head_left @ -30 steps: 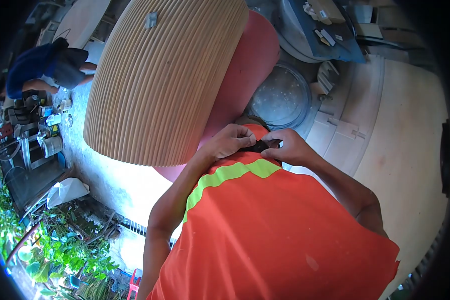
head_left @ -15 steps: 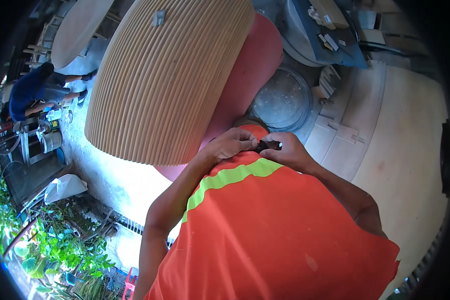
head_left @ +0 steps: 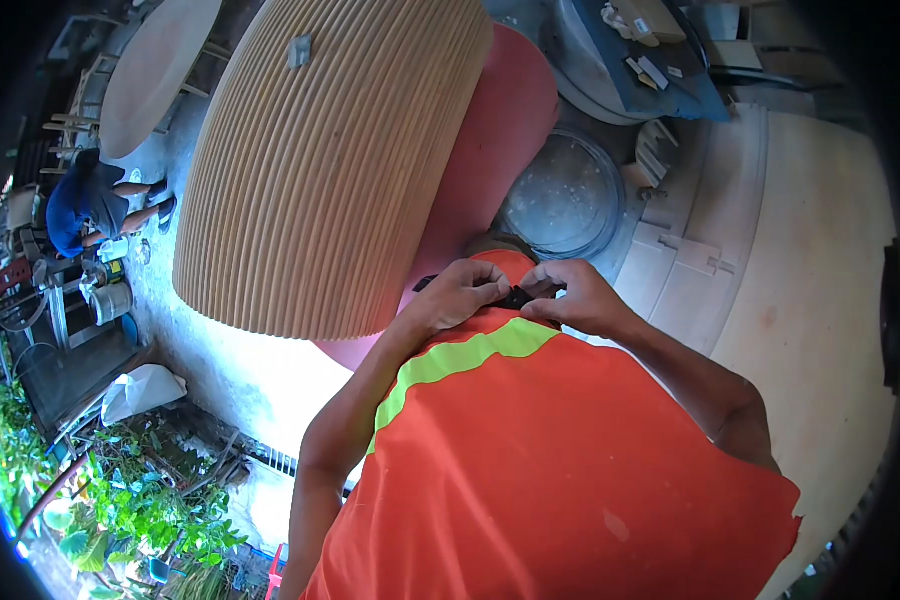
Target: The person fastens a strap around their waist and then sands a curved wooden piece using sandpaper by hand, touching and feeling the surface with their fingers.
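Black and small, the clip sits pinched between both hands at the lower hem of the orange shirt, just above the yellow-green reflective stripe. The left hand closes over it from nine o'clock, fingers curled down onto its near end; the right hand meets it from three o'clock, thumb and forefinger nipped on the other end. Most of the clip is hidden under the fingertips, so its exact shape cannot be told.

It looks light and rigid (hard plastic, most likely), and probably a little slick. Small as it is, a fingertip pinch at each end is the only real purchase, and it should be held firmly since it could spring or twist out.

At eleven o'clock from the hands hangs the ribbed wooden shell, with a red panel behind it and a round glass disc at twelve. Far off at ten o'clock, a person in blue crouches.

Against the frame a second back, both hands have stayed clamped on the clip and sit slightly closer together, and the person in blue appears lower and more tucked in.
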`<state>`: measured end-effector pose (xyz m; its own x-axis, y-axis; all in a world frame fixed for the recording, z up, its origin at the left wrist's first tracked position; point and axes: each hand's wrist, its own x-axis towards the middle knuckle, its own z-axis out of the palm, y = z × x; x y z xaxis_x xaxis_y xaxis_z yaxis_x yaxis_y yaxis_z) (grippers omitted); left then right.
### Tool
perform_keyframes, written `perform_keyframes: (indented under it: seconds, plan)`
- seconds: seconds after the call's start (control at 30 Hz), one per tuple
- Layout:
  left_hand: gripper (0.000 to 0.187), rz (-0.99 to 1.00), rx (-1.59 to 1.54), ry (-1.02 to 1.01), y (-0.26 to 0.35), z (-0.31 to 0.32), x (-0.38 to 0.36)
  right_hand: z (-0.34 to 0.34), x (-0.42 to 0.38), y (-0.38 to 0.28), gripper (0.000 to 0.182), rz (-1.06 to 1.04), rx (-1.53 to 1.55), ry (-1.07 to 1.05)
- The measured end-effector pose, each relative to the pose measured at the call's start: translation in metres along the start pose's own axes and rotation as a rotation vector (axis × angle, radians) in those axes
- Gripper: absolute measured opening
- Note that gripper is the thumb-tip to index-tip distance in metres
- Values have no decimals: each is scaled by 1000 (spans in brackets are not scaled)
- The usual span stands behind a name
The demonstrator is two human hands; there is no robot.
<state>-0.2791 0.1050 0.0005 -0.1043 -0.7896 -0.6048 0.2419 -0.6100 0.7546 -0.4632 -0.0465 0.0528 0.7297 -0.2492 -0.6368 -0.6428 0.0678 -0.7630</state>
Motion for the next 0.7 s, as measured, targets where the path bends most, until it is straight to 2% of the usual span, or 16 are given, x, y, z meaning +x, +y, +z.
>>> perform_keyframes:
  seconds: [0.07,0.23,0.43,0.57,0.7]
  plan:
    - [23,2,5,13,0,3,4,-3,-1,-1,35,48,38,-29]
    - [21,-63,5,14,10,10,1,-1,-9,-3,26,-38,-54,23]
    - [24,5,-77,55,-1,16,12,-6,-13,-10,24,-50,-88,48]
    - [23,43,31,85,0,17,8,-9,-13,-17,25,-51,-171,41]
    - [23,70,59,113,3,16,6,-11,-5,-10,26,59,-44,15]
